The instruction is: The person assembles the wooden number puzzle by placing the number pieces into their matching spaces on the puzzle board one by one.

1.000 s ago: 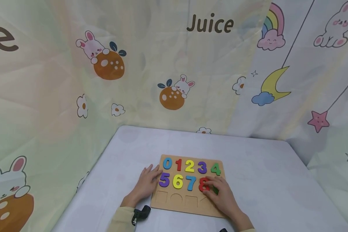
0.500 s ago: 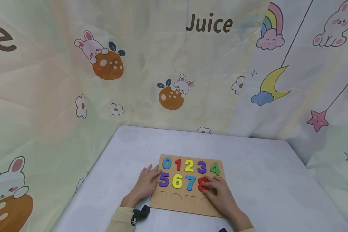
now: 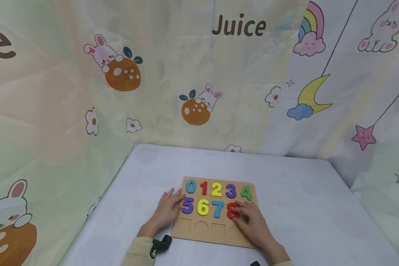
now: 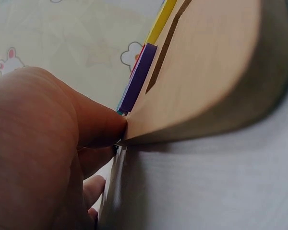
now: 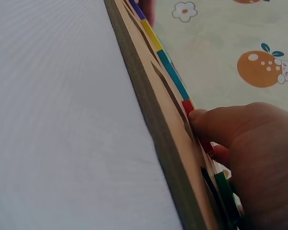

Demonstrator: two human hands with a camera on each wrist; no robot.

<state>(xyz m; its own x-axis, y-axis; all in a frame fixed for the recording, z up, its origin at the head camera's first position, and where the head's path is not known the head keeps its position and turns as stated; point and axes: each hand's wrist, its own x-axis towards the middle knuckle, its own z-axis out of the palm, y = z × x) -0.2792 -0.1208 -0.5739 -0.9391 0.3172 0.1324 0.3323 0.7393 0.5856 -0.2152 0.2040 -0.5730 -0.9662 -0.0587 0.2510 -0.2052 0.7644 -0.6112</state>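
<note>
A wooden number puzzle board lies flat on the table, with raised coloured numbers. My right hand pinches the red number 8, thumb at its near side and fingers at its far side. Seen from the right wrist, the thumb is against this red piece while it sits low over the board. A green piece stands beside it, mostly hidden under the right hand in the head view. My left hand rests at the board's left edge, fingers extended; its thumb touches that edge beside the purple 5.
The numbers 0 to 4 fill the board's far row. Nearer are the yellow 6 and blue 7, with shallow outlined shapes in front. The table has a pale cover; a printed cloth hangs behind.
The head view has shifted very slightly. Both hands stay at the same places on the board, the right one still at the red 8.
</note>
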